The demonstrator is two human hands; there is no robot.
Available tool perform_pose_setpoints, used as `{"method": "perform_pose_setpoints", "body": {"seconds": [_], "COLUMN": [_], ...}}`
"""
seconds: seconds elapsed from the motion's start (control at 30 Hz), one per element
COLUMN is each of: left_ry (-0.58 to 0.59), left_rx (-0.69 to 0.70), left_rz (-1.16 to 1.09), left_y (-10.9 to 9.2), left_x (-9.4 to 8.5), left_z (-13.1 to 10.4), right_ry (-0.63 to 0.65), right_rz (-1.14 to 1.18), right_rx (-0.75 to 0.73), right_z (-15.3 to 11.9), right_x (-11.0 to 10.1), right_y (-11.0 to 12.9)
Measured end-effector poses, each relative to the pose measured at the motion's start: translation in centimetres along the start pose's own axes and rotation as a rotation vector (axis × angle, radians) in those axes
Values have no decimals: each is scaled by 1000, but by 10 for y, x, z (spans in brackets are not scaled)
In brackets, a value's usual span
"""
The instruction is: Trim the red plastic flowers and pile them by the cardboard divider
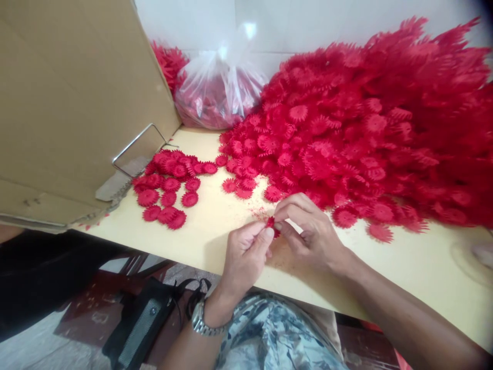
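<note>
1. clamping a small, deep-red, frilled piece (270,222) between the thumb and bent fingers of the left hand (246,252), just above the near part of the pale-yellow, smooth tabletop (181,246).
2. pinching the same piece at its right side with the right hand (311,231), with thumb and forefinger tips brought together there.
3. showing little of that piece past the fingertips: saturated red, uneven at the edge, seemingly bunched rather than flat, mostly covered, too blurred to count any teeth.
4. wearing a silver, metal-link wristwatch (210,329) on the left wrist.
5. scattered just beyond the fingers, tiny red crumbs (260,210).
6. lying to the left in a loose cluster, small, round, red discs with toothed rims (167,187), some overlapping.
7. piled high to the right and behind, a large heap of red, fringed discs (358,128).
8. standing behind, against the white wall (262,25), a clear, knotted plastic bag (219,97) filled with red pieces.
9. rising at far left, a tan cardboard panel (77,103) with a bent, silver wire (133,144) near its foot.
</note>
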State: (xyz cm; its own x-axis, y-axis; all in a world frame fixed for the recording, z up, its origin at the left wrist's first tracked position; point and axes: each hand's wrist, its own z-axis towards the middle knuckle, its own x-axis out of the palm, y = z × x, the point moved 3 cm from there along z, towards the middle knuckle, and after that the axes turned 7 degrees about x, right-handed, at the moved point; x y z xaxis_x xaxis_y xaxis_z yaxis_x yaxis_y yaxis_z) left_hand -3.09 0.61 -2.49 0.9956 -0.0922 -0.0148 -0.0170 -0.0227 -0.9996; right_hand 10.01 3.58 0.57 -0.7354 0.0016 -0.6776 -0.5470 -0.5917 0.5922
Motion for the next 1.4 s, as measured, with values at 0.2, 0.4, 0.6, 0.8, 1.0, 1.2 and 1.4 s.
{"method": "perform_pose_setpoints", "body": {"seconds": [0.2,0.4,0.6,0.8,1.0,1.2,1.4], "left_ry": [-58,-205,-114,-10,-29,8,1], "left_rx": [9,49,-56,-42,-16,-9,-63], "left_rz": [-108,-163,-267,-360,-220,-216,-287], "left_y": [6,13,9,8,10,7,6], "left_x": [-1,-17,-10,2,6,9,19], "left_z": [-5,-8,-2,0,0,-1,1], "right_ry": [-14,-396,-430,84,161,114,79], "right_rz": [81,-167,-781,163,524,221,164], "right_rx": [52,171,279,307,469,446,400], "right_z": [2,13,36,20,2,-3,-6], "right_x": [-5,-51,-98,-38,-2,-6,0], "right_y": [-4,-24,-49,-20,-5,-10,-8]}}
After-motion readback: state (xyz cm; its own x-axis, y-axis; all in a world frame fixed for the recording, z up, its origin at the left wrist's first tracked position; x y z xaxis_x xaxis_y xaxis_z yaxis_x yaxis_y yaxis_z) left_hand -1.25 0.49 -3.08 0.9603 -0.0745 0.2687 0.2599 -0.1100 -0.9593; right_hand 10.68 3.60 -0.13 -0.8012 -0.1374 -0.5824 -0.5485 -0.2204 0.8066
